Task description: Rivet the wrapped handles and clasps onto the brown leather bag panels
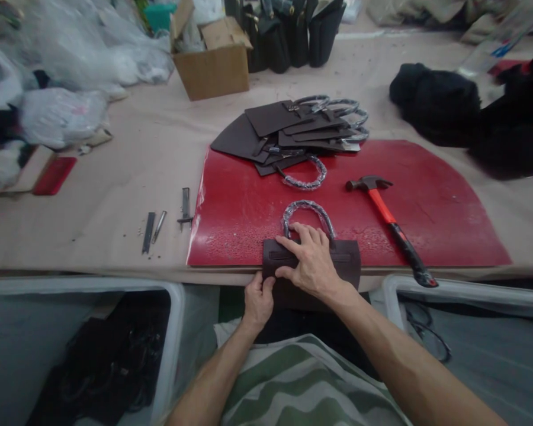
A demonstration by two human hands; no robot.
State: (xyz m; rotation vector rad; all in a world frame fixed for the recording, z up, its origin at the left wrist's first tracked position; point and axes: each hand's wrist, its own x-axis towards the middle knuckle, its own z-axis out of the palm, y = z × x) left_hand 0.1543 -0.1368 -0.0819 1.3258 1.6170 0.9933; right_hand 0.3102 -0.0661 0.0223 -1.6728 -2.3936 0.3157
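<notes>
A dark brown bag panel lies over the front edge of the red board, its lower part hanging down towards my lap. Its round handle, wrapped in clear plastic, stands out on the far side. My left hand is closed on the panel's left edge, thumb and fingers pinched there. Across the panel's top lies my right hand, its fingers spread and the fingertips near the handle's base. The palm side of this hand is hidden. A claw hammer with a red and black grip rests to the right.
Similar panels with wrapped handles are piled at the back of the red board. Small metal punches lie left of it. Grey bins flank me. A cardboard box and black bags stand behind.
</notes>
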